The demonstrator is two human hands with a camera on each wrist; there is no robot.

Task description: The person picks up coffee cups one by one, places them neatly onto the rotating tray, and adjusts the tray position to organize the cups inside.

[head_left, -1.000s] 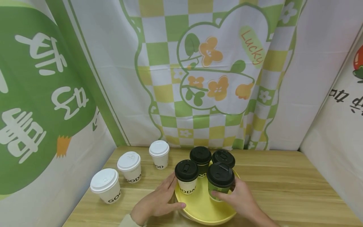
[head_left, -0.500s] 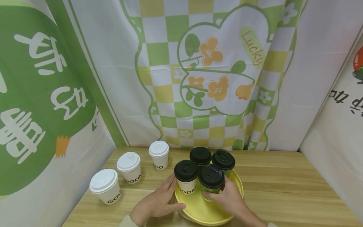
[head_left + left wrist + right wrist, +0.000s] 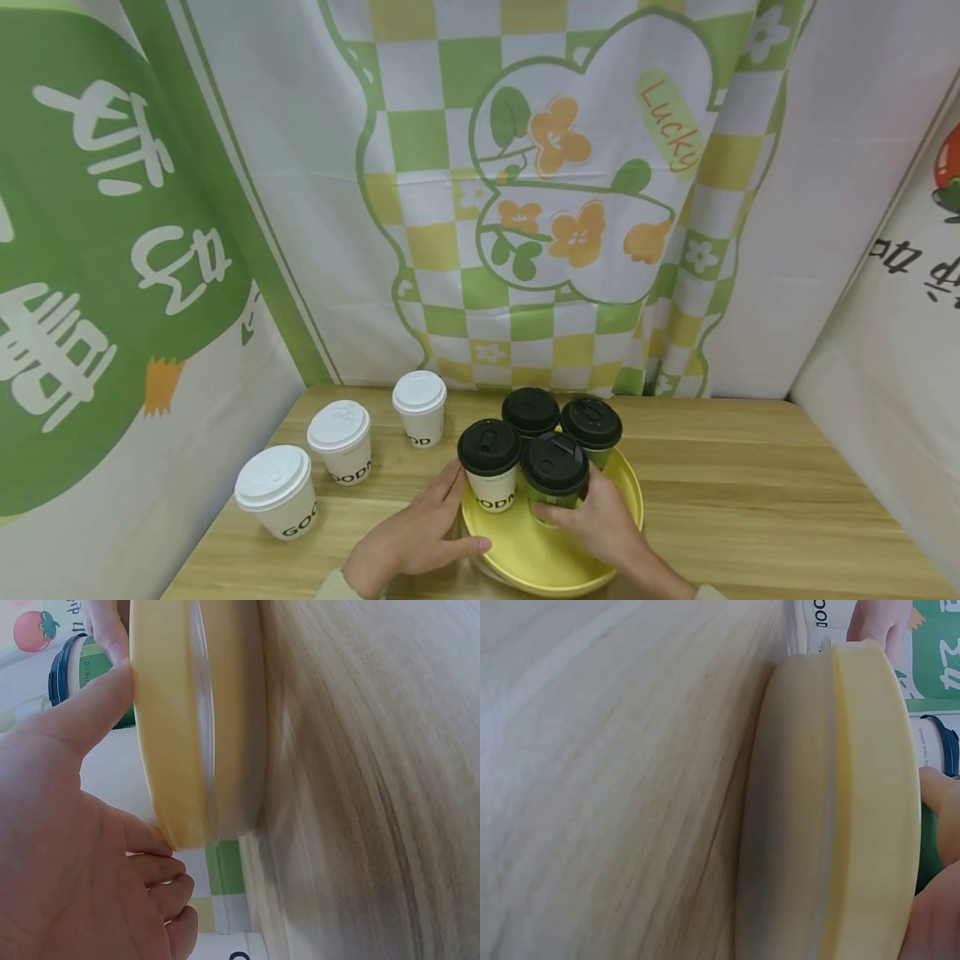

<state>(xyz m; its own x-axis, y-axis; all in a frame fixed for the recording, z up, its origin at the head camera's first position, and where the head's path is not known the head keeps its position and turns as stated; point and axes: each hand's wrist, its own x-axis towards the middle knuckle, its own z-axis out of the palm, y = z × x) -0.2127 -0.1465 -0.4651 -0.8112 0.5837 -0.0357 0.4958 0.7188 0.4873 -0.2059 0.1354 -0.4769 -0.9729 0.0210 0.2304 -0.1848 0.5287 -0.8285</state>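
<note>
My right hand (image 3: 600, 517) grips a green paper coffee cup (image 3: 553, 493) with a black lid, upright at the middle of a round yellow tray (image 3: 525, 560). Just left of it, close to or touching it, stands a white paper cup (image 3: 491, 490) with a black lid. Behind these on the tray are a dark cup (image 3: 530, 410) and a green cup (image 3: 592, 423), both black-lidded and partly hidden. With thumb and fingers spread, my left hand (image 3: 420, 529) touches the tray's left edge. The left wrist view shows its thumb (image 3: 97, 705) against the rim.
White-lidded paper cups stand on the wooden table (image 3: 750, 500) to the left: a front one (image 3: 279, 492), a middle one (image 3: 341, 442) and a back one (image 3: 420, 408). A printed curtain (image 3: 555, 208) hangs behind the table. In the wrist views the tray has a thick two-layer side.
My right hand has moved the green cup left across the tray, toward the black-lidded white cup, which has shifted slightly left. The left hand has stayed at the tray's edge.
</note>
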